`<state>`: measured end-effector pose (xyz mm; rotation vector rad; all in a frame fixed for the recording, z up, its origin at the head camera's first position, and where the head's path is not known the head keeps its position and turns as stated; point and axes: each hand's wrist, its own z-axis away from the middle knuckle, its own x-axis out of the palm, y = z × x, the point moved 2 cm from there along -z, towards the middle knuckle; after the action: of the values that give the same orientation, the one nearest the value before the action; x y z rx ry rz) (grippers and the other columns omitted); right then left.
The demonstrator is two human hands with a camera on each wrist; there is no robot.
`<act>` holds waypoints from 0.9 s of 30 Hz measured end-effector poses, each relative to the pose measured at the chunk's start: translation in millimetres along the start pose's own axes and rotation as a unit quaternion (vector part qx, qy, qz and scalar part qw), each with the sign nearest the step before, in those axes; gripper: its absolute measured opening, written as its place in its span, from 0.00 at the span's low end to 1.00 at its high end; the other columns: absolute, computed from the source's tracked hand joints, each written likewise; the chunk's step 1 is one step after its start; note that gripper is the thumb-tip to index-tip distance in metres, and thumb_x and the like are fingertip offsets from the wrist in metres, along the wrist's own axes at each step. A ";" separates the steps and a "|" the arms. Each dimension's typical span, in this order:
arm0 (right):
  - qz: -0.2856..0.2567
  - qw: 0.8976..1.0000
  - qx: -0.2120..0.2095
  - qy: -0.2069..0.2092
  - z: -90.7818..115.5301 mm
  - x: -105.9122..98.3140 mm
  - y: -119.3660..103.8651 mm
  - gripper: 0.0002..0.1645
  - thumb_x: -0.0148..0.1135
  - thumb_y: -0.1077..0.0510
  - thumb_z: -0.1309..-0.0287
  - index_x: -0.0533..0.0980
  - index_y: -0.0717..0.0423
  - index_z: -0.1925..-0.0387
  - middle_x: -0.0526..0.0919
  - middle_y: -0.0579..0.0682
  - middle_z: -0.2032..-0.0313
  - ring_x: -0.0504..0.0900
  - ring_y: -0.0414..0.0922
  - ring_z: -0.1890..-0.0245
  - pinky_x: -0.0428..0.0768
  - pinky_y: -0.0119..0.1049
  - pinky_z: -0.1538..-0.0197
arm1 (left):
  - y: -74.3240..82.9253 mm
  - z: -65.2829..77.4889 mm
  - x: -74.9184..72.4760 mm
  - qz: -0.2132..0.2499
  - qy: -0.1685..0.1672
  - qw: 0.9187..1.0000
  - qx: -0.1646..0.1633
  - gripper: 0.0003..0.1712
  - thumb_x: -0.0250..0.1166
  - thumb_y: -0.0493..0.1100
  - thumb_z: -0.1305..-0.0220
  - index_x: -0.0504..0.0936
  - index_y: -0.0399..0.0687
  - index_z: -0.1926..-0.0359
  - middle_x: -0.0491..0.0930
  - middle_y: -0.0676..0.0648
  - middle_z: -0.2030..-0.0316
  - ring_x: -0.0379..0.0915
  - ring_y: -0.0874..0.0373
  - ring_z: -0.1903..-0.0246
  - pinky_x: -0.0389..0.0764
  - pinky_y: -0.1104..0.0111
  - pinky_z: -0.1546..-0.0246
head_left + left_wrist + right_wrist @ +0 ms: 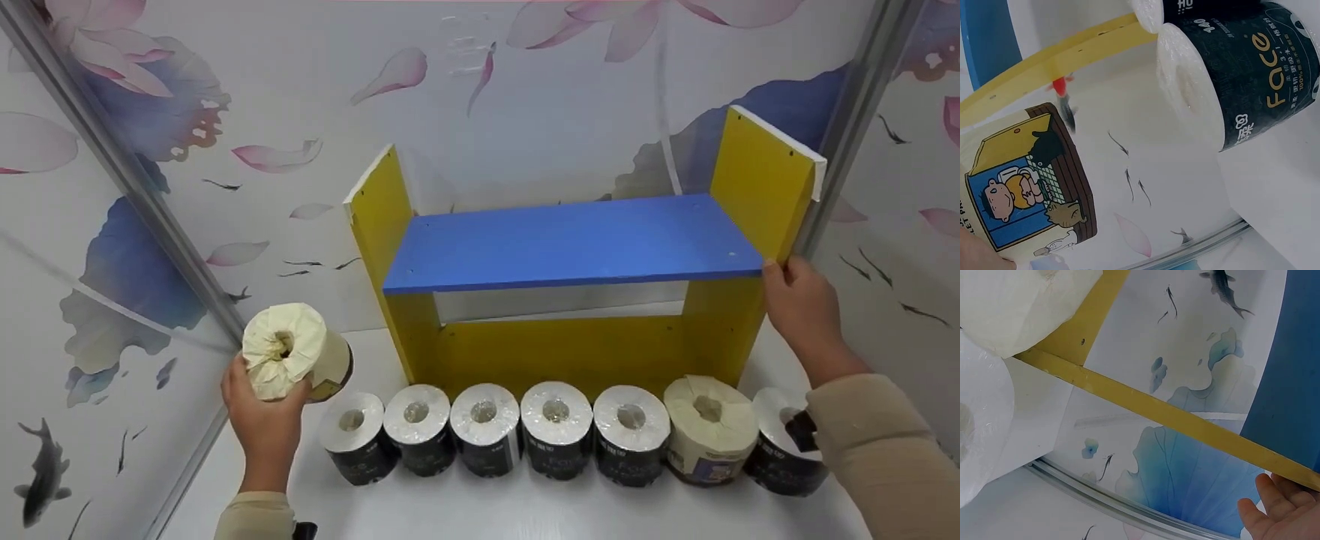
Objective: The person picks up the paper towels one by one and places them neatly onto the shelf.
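Observation:
At the left, my left hand [264, 427] grips a cream paper-wrapped toilet roll [330, 360], held up with its gathered end facing the head camera. The left wrist view shows the cartoon picture on this toilet roll [1027, 185]. A yellow and blue shelf [577, 244] stands behind a row of rolls. My right hand [806, 311] holds the front edge of its right side panel, thumb toward the inside. In the right wrist view, the fingers [1266, 509] lie along the outer side of the yellow panel [1185, 419].
Several black-and-white plastic-wrapped rolls [555, 442] line the white table [525, 514] in front of the shelf. Among them, toward the right, stands another cream roll [709, 442]. Patterned wall panels [300, 90] with metal corner posts [120, 161] enclose the back and sides.

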<state>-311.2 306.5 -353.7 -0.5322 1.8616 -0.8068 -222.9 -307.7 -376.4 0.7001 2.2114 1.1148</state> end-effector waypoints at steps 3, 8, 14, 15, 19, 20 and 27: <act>0.000 1.000 0.003 -0.001 -0.4 0.6 0.4 0.28 0.33 0.41 0.28 0.65 0.64 0.61 0.65 0.57 0.71 0.65 0.51 0.72 0.65 0.41 0.70 | 4.6 0.6 0.3 0.005 0.000 1.000 0.006 0.48 0.71 0.31 0.54 0.60 0.36 0.30 0.59 0.35 0.35 0.55 0.43 0.37 0.58 0.48 0.40; -0.004 1.000 0.009 -0.007 0.1 1.4 1.1 0.30 0.33 0.41 0.28 0.65 0.65 0.57 0.66 0.58 0.69 0.66 0.52 0.69 0.66 0.41 0.69 | 11.8 2.4 1.5 0.015 -0.001 1.000 0.015 0.49 0.72 0.31 0.53 0.59 0.37 0.30 0.59 0.36 0.35 0.55 0.43 0.37 0.58 0.48 0.39; -0.004 1.000 0.011 -0.011 0.5 1.7 0.0 0.30 0.32 0.41 0.28 0.65 0.66 0.55 0.66 0.58 0.68 0.66 0.52 0.68 0.67 0.41 0.68 | 21.8 6.0 2.5 0.025 0.001 0.999 0.024 0.49 0.72 0.31 0.54 0.60 0.38 0.30 0.60 0.39 0.35 0.56 0.47 0.38 0.59 0.52 0.40; -0.003 1.000 0.012 -0.012 0.5 1.8 0.0 0.31 0.32 0.41 0.28 0.65 0.66 0.54 0.66 0.58 0.67 0.66 0.52 0.68 0.67 0.41 0.68 | 23.5 6.4 2.8 0.027 0.001 0.999 0.025 0.48 0.72 0.31 0.54 0.60 0.38 0.30 0.60 0.39 0.35 0.56 0.48 0.38 0.59 0.53 0.40; 0.000 1.000 0.014 -0.011 0.2 1.8 -0.3 0.30 0.32 0.41 0.27 0.65 0.66 0.54 0.66 0.59 0.67 0.67 0.52 0.67 0.68 0.42 0.68 | 29.7 7.8 3.6 0.030 0.003 0.999 0.030 0.48 0.72 0.31 0.54 0.61 0.38 0.30 0.60 0.41 0.35 0.56 0.51 0.38 0.59 0.56 0.40; 0.000 1.000 0.013 -0.010 0.2 1.7 -0.5 0.30 0.32 0.42 0.27 0.65 0.66 0.55 0.66 0.58 0.67 0.67 0.52 0.67 0.68 0.41 0.68 | 31.2 8.3 3.5 0.030 0.004 0.999 0.031 0.48 0.72 0.31 0.54 0.61 0.38 0.31 0.61 0.41 0.35 0.56 0.51 0.38 0.59 0.56 0.40; -0.001 1.000 0.012 -0.008 0.3 0.4 -2.7 0.28 0.33 0.42 0.28 0.65 0.65 0.58 0.66 0.58 0.69 0.67 0.52 0.69 0.68 0.40 0.70 | 38.3 9.7 3.7 0.038 0.004 0.998 0.042 0.49 0.72 0.30 0.55 0.62 0.40 0.30 0.61 0.43 0.34 0.56 0.52 0.37 0.58 0.60 0.40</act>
<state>-311.0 304.3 -352.1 -0.5238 1.8350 -0.8245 -211.4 -280.2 -350.3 0.8222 2.2664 1.0685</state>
